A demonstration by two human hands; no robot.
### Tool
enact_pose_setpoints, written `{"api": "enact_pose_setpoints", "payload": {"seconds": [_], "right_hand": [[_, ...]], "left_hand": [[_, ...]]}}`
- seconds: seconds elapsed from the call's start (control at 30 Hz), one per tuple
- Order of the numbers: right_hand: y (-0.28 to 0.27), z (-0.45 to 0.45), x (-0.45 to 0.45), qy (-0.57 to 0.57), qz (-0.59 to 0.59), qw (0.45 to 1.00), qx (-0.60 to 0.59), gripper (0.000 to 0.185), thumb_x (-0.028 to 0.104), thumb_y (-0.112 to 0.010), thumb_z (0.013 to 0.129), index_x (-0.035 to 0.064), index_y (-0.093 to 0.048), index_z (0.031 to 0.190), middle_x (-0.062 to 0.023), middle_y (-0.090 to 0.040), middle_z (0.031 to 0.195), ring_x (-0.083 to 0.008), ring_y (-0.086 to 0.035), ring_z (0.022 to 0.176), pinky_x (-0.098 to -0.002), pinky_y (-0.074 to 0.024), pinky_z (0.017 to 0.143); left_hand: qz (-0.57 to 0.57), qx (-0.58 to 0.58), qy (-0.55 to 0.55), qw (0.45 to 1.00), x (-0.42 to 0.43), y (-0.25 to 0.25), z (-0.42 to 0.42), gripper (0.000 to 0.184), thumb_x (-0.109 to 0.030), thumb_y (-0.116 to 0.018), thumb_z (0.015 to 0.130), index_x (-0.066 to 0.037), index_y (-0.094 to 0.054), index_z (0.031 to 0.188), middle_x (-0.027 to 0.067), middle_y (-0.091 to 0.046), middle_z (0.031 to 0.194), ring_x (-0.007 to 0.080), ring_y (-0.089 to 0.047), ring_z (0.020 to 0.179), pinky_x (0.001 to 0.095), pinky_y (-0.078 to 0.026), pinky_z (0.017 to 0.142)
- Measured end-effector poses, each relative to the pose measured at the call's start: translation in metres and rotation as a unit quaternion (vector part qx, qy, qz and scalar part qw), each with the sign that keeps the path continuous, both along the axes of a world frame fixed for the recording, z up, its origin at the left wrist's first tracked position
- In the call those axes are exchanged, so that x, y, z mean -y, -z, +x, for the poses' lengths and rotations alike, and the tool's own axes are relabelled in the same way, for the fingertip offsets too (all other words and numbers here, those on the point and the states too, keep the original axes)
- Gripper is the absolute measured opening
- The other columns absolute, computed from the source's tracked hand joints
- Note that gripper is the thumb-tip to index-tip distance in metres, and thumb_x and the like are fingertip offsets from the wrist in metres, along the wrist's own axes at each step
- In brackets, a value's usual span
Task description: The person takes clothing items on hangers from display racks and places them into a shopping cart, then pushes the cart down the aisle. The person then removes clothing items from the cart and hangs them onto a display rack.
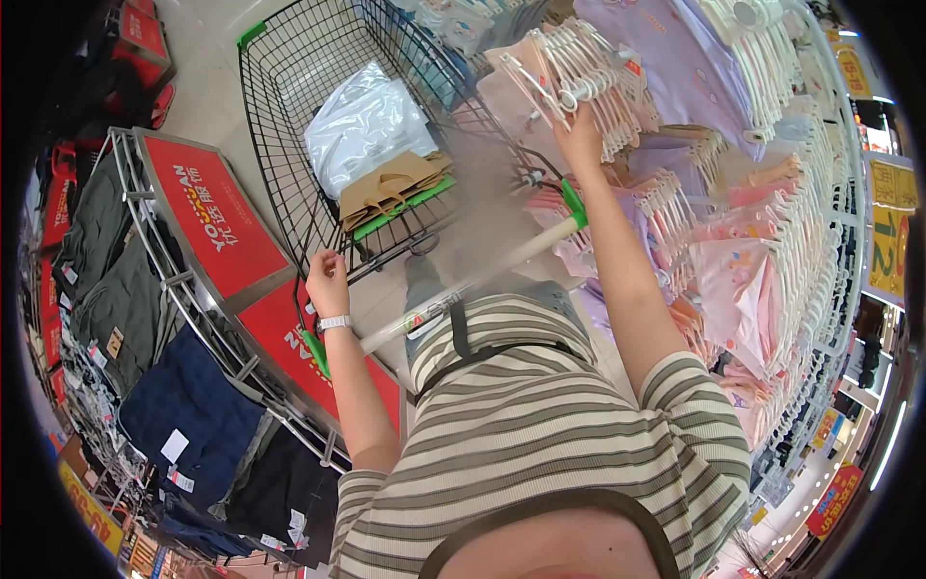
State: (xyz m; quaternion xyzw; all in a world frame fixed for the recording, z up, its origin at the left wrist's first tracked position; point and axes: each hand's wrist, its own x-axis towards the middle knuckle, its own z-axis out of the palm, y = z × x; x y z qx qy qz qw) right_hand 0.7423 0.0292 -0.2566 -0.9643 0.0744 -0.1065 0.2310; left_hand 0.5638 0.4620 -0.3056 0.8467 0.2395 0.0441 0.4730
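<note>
My right hand (581, 143) reaches out to the rack and is closed on a white clothes hanger (540, 82) at the front of a row of pale pink garments (622, 101). My left hand (328, 278), with a light wristband, is curled above the near left corner of the shopping cart (275, 154), and nothing shows in its fingers. Inside the black wire cart lie clear plastic-wrapped white packages (371, 130) and a brown paper bag (391, 188) on something green. The cart's pale handlebar (535, 246) with green ends crosses in front of my waist.
On the right, racks hold lilac garments (666, 48) and pink printed garments (738, 280) on many white hangers. Along the left runs a metal rack with dark trousers (188, 415) and red sign panels (212, 207). Yellow price signs (883, 236) hang at the far right.
</note>
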Motion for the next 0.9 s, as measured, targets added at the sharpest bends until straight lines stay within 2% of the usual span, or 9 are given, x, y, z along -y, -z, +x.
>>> {"api": "enact_pose_setpoints", "payload": {"seconds": [0.07, 0.2, 0.27, 0.4, 0.47, 0.6, 0.7, 0.77, 0.9], "right_hand": [[0.013, 0.004, 0.004, 0.083, 0.027, 0.996, 0.027, 0.051, 0.022, -0.067, 0.073, 0.0049, -0.045, 0.115, -0.0165, -0.063, 0.096, -0.0329, -0.062, 0.088, -0.0407, -0.0475, 0.075], [0.024, 0.006, 0.017, 0.085, 0.012, 0.995, 0.048, 0.049, 0.023, -0.068, 0.073, 0.0037, -0.049, 0.114, -0.0165, -0.065, 0.091, -0.0316, -0.063, 0.084, -0.0389, -0.0481, 0.074], [0.028, 0.007, 0.026, 0.04, 0.021, 0.998, 0.044, 0.044, 0.022, -0.069, 0.072, 0.0012, -0.056, 0.109, -0.0163, -0.066, 0.088, -0.029, -0.064, 0.08, -0.0365, -0.0486, 0.072], [0.021, 0.007, 0.035, 0.009, 0.046, 0.997, 0.059, 0.038, 0.024, -0.07, 0.073, -0.0006, -0.062, 0.1, -0.0163, -0.066, 0.085, -0.0265, -0.065, 0.077, -0.0344, -0.0487, 0.069], [0.008, 0.004, 0.036, 0.025, 0.045, 0.999, -0.018, 0.038, 0.03, -0.067, 0.074, 0.004, -0.065, 0.101, -0.0193, -0.065, 0.092, -0.0338, -0.062, 0.089, -0.0394, -0.0475, 0.077], [-0.005, -0.002, 0.042, 0.034, 0.059, 0.997, -0.029, 0.038, 0.03, -0.067, 0.075, 0.0032, -0.064, 0.102, -0.0188, -0.065, 0.092, -0.0334, -0.062, 0.088, -0.0391, -0.0475, 0.077], [-0.011, -0.011, 0.042, -0.002, 0.054, 0.998, -0.025, 0.037, 0.031, -0.066, 0.076, 0.0034, -0.064, 0.101, -0.0193, -0.065, 0.091, -0.034, -0.062, 0.088, -0.0397, -0.0474, 0.077], [-0.013, -0.018, 0.041, -0.058, 0.03, 0.998, -0.013, 0.033, 0.027, -0.068, 0.078, 0.0002, -0.064, 0.097, -0.0187, -0.065, 0.084, -0.029, -0.065, 0.078, -0.0341, -0.0476, 0.068], [-0.017, -0.029, 0.033, -0.056, 0.043, 0.997, -0.019, 0.033, 0.028, -0.067, 0.079, 0.0014, -0.063, 0.097, -0.0197, -0.064, 0.085, -0.0318, -0.064, 0.079, -0.035, -0.0474, 0.069]], "left_hand": [[-0.002, 0.0, 0.003, 1.0, 0.002, -0.001, -0.001, 0.015, -0.007, -0.064, 0.08, -0.002, -0.061, 0.093, 0.0106, -0.066, 0.078, 0.0175, -0.064, 0.072, 0.0285, -0.049, 0.066], [0.0, -0.014, 0.008, 1.0, 0.002, -0.003, -0.002, 0.015, -0.009, -0.064, 0.08, -0.001, -0.061, 0.093, 0.0101, -0.066, 0.078, 0.0167, -0.064, 0.071, 0.0281, -0.049, 0.066], [-0.007, -0.026, 0.007, 1.0, 0.003, -0.004, -0.002, 0.015, -0.009, -0.065, 0.079, -0.001, -0.062, 0.092, 0.0092, -0.066, 0.077, 0.0156, -0.063, 0.07, 0.0271, -0.048, 0.066], [-0.012, -0.028, 0.007, 1.0, 0.005, -0.003, -0.002, 0.016, -0.01, -0.065, 0.079, -0.002, -0.063, 0.092, 0.0083, -0.066, 0.076, 0.0143, -0.062, 0.069, 0.0261, -0.047, 0.065], [-0.007, -0.036, 0.009, 0.999, 0.004, 0.0, -0.003, 0.016, -0.01, -0.066, 0.078, -0.002, -0.063, 0.092, 0.0075, -0.066, 0.076, 0.0136, -0.061, 0.069, 0.0256, -0.046, 0.064], [-0.012, -0.03, 0.014, 0.999, 0.003, 0.004, -0.004, 0.016, -0.01, -0.065, 0.078, -0.003, -0.063, 0.092, 0.0073, -0.066, 0.077, 0.0138, -0.061, 0.069, 0.0258, -0.046, 0.064], [-0.014, -0.017, 0.02, 1.0, 0.001, 0.007, -0.006, 0.015, -0.009, -0.064, 0.079, -0.003, -0.063, 0.093, 0.0074, -0.066, 0.078, 0.0145, -0.061, 0.07, 0.0262, -0.046, 0.065], [-0.016, -0.01, 0.019, 1.0, 0.002, 0.01, -0.005, 0.015, -0.009, -0.063, 0.08, -0.004, -0.063, 0.093, 0.0075, -0.066, 0.081, 0.0155, -0.061, 0.073, 0.0271, -0.047, 0.067], [0.006, -0.003, 0.024, 1.0, 0.001, 0.01, -0.007, 0.015, -0.01, -0.062, 0.081, -0.004, -0.064, 0.094, 0.0076, -0.065, 0.083, 0.0163, -0.061, 0.075, 0.0283, -0.048, 0.069]]}}
